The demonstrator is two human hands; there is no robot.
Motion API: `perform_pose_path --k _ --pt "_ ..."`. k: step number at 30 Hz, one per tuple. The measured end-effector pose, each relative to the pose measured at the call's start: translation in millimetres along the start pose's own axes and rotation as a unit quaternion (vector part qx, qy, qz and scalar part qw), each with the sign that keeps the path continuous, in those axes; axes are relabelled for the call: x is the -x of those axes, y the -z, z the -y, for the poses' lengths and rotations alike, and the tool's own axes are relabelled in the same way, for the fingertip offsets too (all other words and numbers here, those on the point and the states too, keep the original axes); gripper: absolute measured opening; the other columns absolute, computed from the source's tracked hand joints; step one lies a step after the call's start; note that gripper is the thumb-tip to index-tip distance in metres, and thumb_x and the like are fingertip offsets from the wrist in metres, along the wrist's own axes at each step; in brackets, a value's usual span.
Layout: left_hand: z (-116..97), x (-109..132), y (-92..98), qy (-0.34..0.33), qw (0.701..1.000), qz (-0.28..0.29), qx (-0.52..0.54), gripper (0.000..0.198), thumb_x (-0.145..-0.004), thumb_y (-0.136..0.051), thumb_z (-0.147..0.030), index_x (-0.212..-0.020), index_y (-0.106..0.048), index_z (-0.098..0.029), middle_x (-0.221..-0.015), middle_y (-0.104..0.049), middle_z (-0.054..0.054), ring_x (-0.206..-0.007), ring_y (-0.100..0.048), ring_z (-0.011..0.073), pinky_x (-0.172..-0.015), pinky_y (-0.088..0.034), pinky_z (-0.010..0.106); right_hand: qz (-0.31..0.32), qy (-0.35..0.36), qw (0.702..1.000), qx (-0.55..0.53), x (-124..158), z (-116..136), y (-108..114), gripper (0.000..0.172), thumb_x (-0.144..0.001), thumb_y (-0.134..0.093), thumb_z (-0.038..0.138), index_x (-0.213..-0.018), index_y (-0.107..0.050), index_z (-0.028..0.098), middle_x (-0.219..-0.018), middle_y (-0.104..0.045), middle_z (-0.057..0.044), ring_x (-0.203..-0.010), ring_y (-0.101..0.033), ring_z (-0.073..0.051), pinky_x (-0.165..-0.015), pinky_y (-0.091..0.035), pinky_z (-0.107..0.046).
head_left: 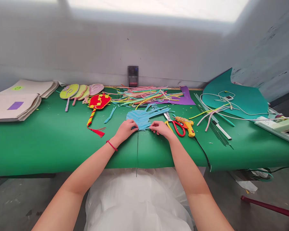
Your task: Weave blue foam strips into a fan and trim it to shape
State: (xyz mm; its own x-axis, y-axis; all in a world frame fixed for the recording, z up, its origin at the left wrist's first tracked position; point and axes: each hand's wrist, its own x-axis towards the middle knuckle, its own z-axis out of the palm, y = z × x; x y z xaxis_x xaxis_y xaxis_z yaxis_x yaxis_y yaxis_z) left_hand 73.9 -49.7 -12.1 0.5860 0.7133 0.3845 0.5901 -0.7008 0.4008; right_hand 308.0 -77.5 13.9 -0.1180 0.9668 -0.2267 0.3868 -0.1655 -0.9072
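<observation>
- While both forearms reach over the near edge of the green table (45, 141), the left hand (126, 129) lies knuckles up with its fingertips pressed onto the lower left edge of the blue woven strip piece (142, 118).
- Opposite it, the right hand (160, 128) pinches the lower right edge of the same piece between thumb and fingers, though how firmly is hard to tell from this angle.
- The blue piece lies flat at mid-table between the two hands, its strips fanning up and away in a chevron.
- A thin dark wire (137, 154) runs from under the piece straight toward the person and past the table edge.
- A red cord bracelet (111, 145) circles the left wrist.
- Just right of the right hand lie red-handled scissors (177, 125) and a yellow glue gun (186, 124), touching or nearly so.
- Behind the piece, a loose heap of coloured strips (146, 94) spreads across the table.
- To the left, well apart, lie a red and yellow fan with tassel (97, 106) and a row of pastel fans (80, 91).
</observation>
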Motion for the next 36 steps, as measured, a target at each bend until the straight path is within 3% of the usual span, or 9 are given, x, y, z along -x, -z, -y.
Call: perform_pose_path --k 10,13,17,23,26,32,36 --pt "2 -1 -2.1 -0.008 1.000 0.002 -0.007 0.010 -0.087 -0.058 -0.026 -0.084 -0.066 -0.021 -0.089 -0.063 0.004 -0.086 -0.057 0.0188 -0.077 -0.042 0.032 -0.016 -0.012 0.997 0.071 -5 -7 -2 0.017 -0.077 -0.063 0.030 -0.070 -0.052 0.019 -0.051 -0.052 0.005 -0.042 -0.043 -0.008 -0.043 -0.034 -0.022" --pt "1 -1 -1.7 -0.006 1.000 0.001 -0.005 0.010 -0.087 -0.058 -0.026 -0.084 -0.066 -0.020 -0.088 -0.063 0.004 -0.086 -0.057 0.0189 -0.077 -0.043 0.032 -0.082 0.042 0.986 0.138 -8 -11 1 0.021 -0.075 -0.065 0.038 -0.074 -0.054 0.019 -0.060 -0.053 0.004 -0.051 -0.046 -0.010 -0.051 -0.037 -0.023" --pt "2 -1 -2.1 -0.008 1.000 0.001 -0.003 0.009 -0.087 -0.058 -0.026 -0.084 -0.066 -0.021 -0.088 -0.063 0.004 -0.086 -0.057 0.0189 -0.077 -0.043 0.032 -0.167 0.176 0.950 0.199 -8 -13 2 0.020 -0.075 -0.068 0.037 -0.082 -0.061 0.019 -0.081 -0.055 -0.001 -0.064 -0.049 -0.013 -0.063 -0.042 -0.027" --pt "2 -1 -2.9 -0.009 1.000 -0.001 -0.010 0.008 -0.087 -0.059 -0.025 -0.085 -0.066 -0.021 -0.088 -0.063 0.004 -0.086 -0.057 0.0193 -0.078 -0.043 0.033 -0.091 0.293 0.922 0.236 -7 -13 -7 0.008 -0.082 -0.064 0.027 -0.085 -0.070 0.024 -0.094 -0.058 -0.003 -0.078 -0.056 -0.015 -0.076 -0.045 -0.030" --pt "1 -1 -2.4 -0.007 1.000 -0.002 -0.009 0.008 -0.086 -0.059 -0.025 -0.084 -0.066 -0.021 -0.087 -0.063 0.004 -0.086 -0.057 0.0191 -0.077 -0.043 0.033 -0.076 0.303 0.919 0.242 -8 -15 -9 0.008 -0.083 -0.064 0.025 -0.081 -0.071 0.024 -0.090 -0.060 -0.003 -0.091 -0.057 -0.018 -0.082 -0.045 -0.031" --pt "1 -1 -1.7 -0.003 1.000 0.003 -0.007 0.009 -0.087 -0.058 -0.025 -0.085 -0.066 -0.021 -0.087 -0.063 0.004 -0.086 -0.057 0.0191 -0.077 -0.043 0.033 -0.079 0.303 0.919 0.238 -9 -17 -7 0.015 -0.083 -0.063 0.024 -0.097 -0.070 0.025 -0.090 -0.060 -0.004 -0.087 -0.058 -0.018 -0.080 -0.046 -0.031" --pt "2 -1 -2.8 -0.002 1.000 0.005 -0.005 0.010 -0.087 -0.058 -0.027 -0.084 -0.066 -0.021 -0.087 -0.063 0.004 -0.086 -0.057 0.0191 -0.078 -0.044 0.033 -0.077 0.304 0.914 0.257 -11 -18 -7 0.008 -0.082 -0.064 0.023 -0.086 -0.072 0.024 -0.092 -0.059 -0.004 -0.093 -0.057 -0.019 -0.083 -0.045 -0.032"
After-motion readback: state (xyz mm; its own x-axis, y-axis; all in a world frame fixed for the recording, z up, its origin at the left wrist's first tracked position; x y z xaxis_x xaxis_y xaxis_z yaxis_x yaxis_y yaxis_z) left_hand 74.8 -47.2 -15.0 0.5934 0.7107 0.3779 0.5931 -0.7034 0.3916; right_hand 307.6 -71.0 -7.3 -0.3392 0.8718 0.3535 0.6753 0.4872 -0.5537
